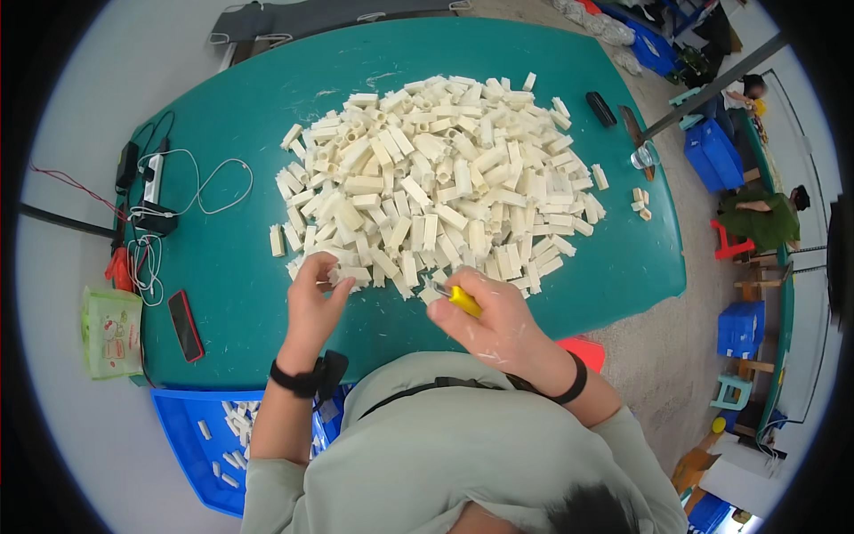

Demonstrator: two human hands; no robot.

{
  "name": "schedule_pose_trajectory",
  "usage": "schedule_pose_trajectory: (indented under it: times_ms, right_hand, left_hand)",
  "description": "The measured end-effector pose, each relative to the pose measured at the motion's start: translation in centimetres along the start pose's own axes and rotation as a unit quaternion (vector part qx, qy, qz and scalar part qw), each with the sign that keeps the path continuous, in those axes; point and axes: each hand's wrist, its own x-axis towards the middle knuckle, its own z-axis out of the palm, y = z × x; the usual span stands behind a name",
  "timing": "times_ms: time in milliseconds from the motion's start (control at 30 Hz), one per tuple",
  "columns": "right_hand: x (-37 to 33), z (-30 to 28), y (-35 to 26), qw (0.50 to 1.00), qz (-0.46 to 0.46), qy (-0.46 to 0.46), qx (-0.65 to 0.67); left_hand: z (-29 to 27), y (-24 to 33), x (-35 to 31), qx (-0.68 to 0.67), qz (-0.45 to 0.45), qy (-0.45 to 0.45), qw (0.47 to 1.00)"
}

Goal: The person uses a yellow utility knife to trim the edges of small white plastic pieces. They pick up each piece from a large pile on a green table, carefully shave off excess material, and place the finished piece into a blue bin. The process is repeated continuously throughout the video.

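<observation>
A large heap of cream-white hollow plastic pieces (pixel 418 187), short and square-sided, lies in front of me. At its near left edge my left hand (pixel 313 298) has its thumb and fingers curved apart around a gap. One loose piece (pixel 358 275) lies right beside the left thumb; I see nothing firmly held there. My right hand (pixel 503 325) is closed around a yellow-handled craft knife (pixel 464 302). The knife's blade points left over the heap's near edge, close to another piece (pixel 429 295). White shavings cling to the right hand.
The heap rests on a green table (pixel 240 311). To the left are a red-edged phone (pixel 186 326), a power strip (pixel 153 178) with cables and a green bag (pixel 112 334). A blue bin (pixel 191 445) with pieces stands below. A black case (pixel 600 109) and glass (pixel 641 157) are at right.
</observation>
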Motion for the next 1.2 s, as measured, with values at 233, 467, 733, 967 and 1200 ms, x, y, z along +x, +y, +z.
schedule_pose_trajectory:
  times_ms: [233, 467, 733, 967, 1200]
  right_hand:
    - [-0.2, 2.9, -0.1, 0.986, -0.104, -0.044, 0.121]
    - [-2.0, 2.2, -2.5, 0.977, -0.083, -0.086, 0.178]
    - [-2.9, 0.9, -3.6, 0.951, -0.011, -0.151, 0.269]
    - [-3.5, 0.8, -4.1, 0.937, 0.021, -0.171, 0.305]
    - [-3.4, 0.5, -3.6, 0.867, 0.078, -0.220, 0.440]
  left_hand:
    - [-4.2, 10.5, -3.4, -0.393, 0.033, -0.066, 0.917]
    - [-5.5, 11.5, -5.5, -0.393, 0.105, -0.070, 0.911]
    - [-5.6, 12.1, -6.4, -0.327, 0.144, -0.067, 0.932]
    - [-6.1, 12.3, -6.8, -0.262, 0.193, -0.074, 0.943]
    - [-5.5, 12.5, -6.5, -0.171, 0.271, -0.003, 0.947]
